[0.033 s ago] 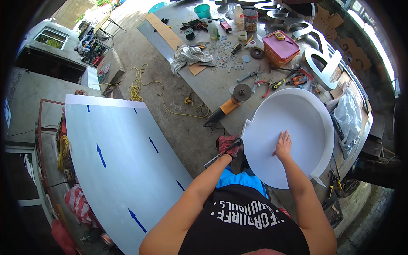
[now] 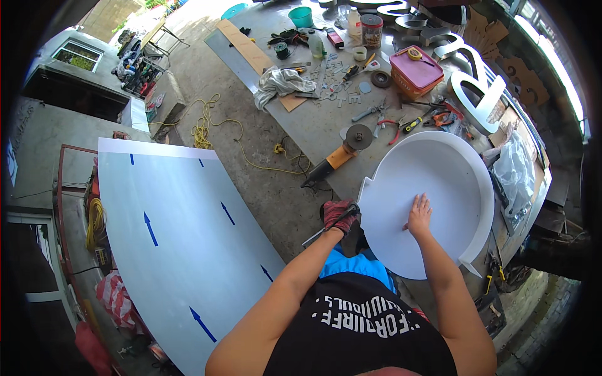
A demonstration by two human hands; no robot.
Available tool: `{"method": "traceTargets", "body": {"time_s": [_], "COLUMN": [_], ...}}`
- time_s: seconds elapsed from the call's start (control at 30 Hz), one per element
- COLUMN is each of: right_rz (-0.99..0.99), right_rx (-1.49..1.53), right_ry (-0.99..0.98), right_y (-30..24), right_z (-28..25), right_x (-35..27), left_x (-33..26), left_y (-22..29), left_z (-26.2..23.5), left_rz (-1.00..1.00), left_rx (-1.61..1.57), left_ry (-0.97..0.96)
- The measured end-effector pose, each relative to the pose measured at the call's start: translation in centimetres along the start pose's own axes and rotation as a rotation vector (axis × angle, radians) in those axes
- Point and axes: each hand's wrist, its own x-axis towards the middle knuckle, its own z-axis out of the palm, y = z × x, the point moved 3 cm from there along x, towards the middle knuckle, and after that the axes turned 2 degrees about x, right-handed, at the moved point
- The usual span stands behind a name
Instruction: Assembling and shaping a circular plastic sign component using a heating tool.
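Note:
My left hand (image 2: 338,216), in a red and dark work glove, is closed round a dark metal hand tool (image 2: 315,237) with a long handle. Its head meets the left edge of a round white sheet-metal piece (image 2: 433,169); the jaws are too small to make out. A raised strip (image 2: 480,172) stands as a wall round the far and right side of this disc, with a loose end jutting out at the lower right. Bare and flat, my right hand (image 2: 419,215) rests on the disc with its fingers spread. An orange and black angle grinder (image 2: 338,156) lies just beyond my left hand.
Pliers (image 2: 390,128), a red-lidded orange tub (image 2: 416,72), cut letters and silvery channel letters (image 2: 473,94) crowd the metal table. A large pale sheet (image 2: 182,250) with blue arrows lies at left. A yellow cord (image 2: 241,150) trails over the floor. Clear plastic (image 2: 515,166) lies right of the disc.

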Motion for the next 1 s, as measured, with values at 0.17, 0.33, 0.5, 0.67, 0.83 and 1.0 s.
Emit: {"method": "traceTargets", "body": {"time_s": [0.17, 0.33, 0.5, 0.67, 0.83, 1.0], "right_rz": [0.015, 0.017, 0.029, 0.043, 0.05, 0.029], "right_rx": [0.019, 0.033, 0.042, 0.021, 0.004, 0.0], "right_ry": [0.005, 0.004, 0.026, 0.013, -0.005, -0.002], "right_y": [-0.3, -0.5, -0.2, -0.2, -0.6, -0.9], "right_z": [0.0, 0.0, 0.5, 0.4, 0.5, 0.4], "right_x": [0.0, -0.1, 0.1, 0.2, 0.2, 0.2], "left_x": [0.0, 0.0, -0.2, 0.1, 0.3, 0.0], "left_y": [-0.4, -0.4, -0.2, -0.4, -0.5, -0.8], "left_z": [0.4, 0.7, 0.2, 0.5, 0.1, 0.6], "left_rz": [-0.014, -0.054, -0.008, -0.042, -0.079, -0.064], "left_rx": [0.0, 0.026, -0.02, -0.031, 0.054, 0.076], "left_ry": [-0.056, -0.148, -0.02, -0.154, -0.227, -0.167]}}
